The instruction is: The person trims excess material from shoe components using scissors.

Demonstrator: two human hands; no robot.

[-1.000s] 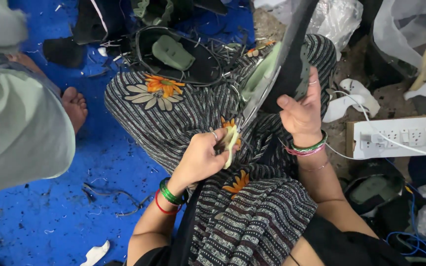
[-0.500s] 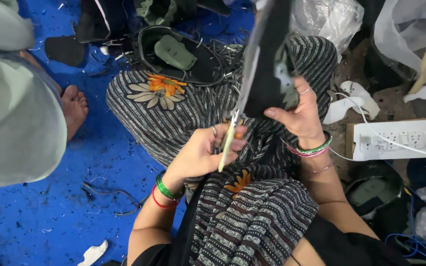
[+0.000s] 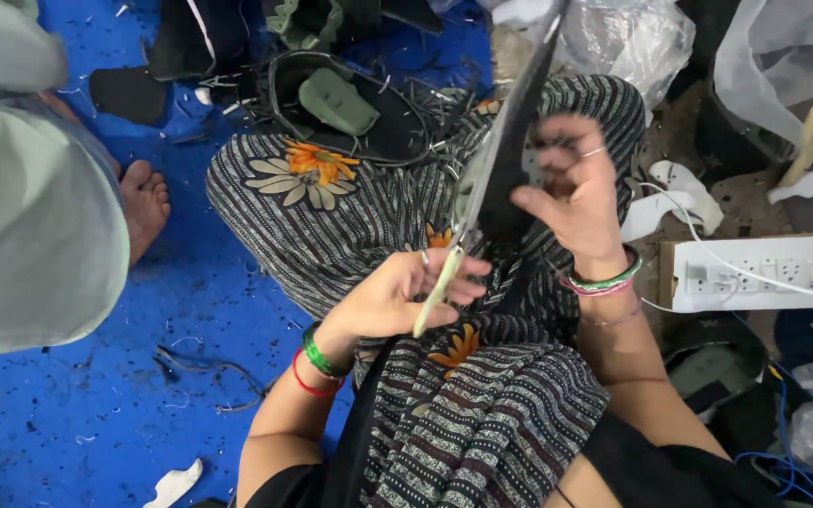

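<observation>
I sit on a blue floor with a striped, flowered cloth [image 3: 331, 207] over my lap. My right hand [image 3: 576, 202] grips a flat black shoe piece with a pale green lining [image 3: 510, 141], held up on edge above my knee. My left hand [image 3: 392, 301], with green and red bangles at the wrist, is shut on a cutting tool with a cream handle [image 3: 437, 292]. The tool's tip meets the lower edge of the black piece. The blade itself is too thin and blurred to make out.
Another person in a pale green garment [image 3: 21, 188] sits at the left, a bare foot [image 3: 143, 202] on the floor. A black shoe part with a green insole [image 3: 341, 103] lies ahead. A white power strip [image 3: 755, 273], cables and plastic bags [image 3: 632, 38] crowd the right.
My right hand has turned the black piece and shifted it slightly left, its thumb now spread. My left hand has stayed at the piece's lower edge with the tool.
</observation>
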